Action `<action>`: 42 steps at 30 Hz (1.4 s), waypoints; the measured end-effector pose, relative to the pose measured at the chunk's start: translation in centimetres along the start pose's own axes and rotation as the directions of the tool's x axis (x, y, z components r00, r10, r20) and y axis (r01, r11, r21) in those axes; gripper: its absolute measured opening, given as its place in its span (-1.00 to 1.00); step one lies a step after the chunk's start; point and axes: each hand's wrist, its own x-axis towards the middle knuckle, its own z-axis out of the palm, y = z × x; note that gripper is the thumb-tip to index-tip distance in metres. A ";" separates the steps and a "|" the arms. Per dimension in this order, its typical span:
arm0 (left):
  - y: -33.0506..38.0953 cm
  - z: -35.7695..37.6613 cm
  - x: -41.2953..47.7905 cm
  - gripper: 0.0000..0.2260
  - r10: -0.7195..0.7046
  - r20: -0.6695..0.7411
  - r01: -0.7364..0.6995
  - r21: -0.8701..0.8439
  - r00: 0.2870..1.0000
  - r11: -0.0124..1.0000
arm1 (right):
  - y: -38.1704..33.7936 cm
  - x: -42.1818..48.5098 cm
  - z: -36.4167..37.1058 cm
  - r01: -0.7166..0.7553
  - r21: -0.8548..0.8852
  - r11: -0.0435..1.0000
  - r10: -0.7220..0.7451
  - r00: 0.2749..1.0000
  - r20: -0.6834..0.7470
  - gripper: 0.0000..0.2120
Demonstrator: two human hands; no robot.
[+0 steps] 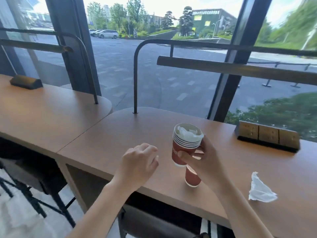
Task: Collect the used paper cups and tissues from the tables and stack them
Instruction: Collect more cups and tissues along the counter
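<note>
Hands are working over a long wooden table (pixel 96 148) set against tall windows, seen from a camera worn on the person's head. The right hand (pixel 204 160) is gripping a stack of red paper cups (pixel 184 148), nested one inside another, with white tissue (pixel 187 133) stuffed into the top cup. The stack is being held just above the table, near its front edge. Directly below it, a single red cup (pixel 192 177) is standing on the table, partly hidden by the hand and stack. The left hand (pixel 139 162) is hovering beside the stack, empty, with its fingers loosely curled.

Collecting seems well under way, and the step in hand looks like adding the lone cup to the stack. The next move probably calls for steadying that cup with the free hand and lining the stack up squarely over it, so the tissue is not spilling out.

A crumpled white tissue (pixel 259 189) is lying toward the right end of the table, near its front edge, not yet gathered. A wooden socket box (pixel 267 136) is sitting along the back edge, and a metal rail (pixel 136 69) is rising from the table behind the cups. Neither is blocking the reach.
</note>
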 end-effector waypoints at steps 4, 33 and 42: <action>1.1 0.7 1.7 -0.79 0.093 0.028 -0.092 -0.046 0.995 0.995 | 0.2 -0.2 -1.7 -0.037 -0.021 0.999 0.035 0.995 -0.096 -0.44; 3.2 3.3 2.0 -0.74 0.201 0.104 -0.193 -0.084 0.974 0.978 | 6.0 -0.7 -2.0 -0.102 -0.099 0.990 0.087 0.985 -0.147 -0.50; 2.9 3.4 1.1 -0.76 0.183 0.130 -0.173 -0.084 0.975 0.981 | 8.7 -1.8 -1.2 -0.111 -0.020 0.994 0.108 0.989 -0.099 -0.48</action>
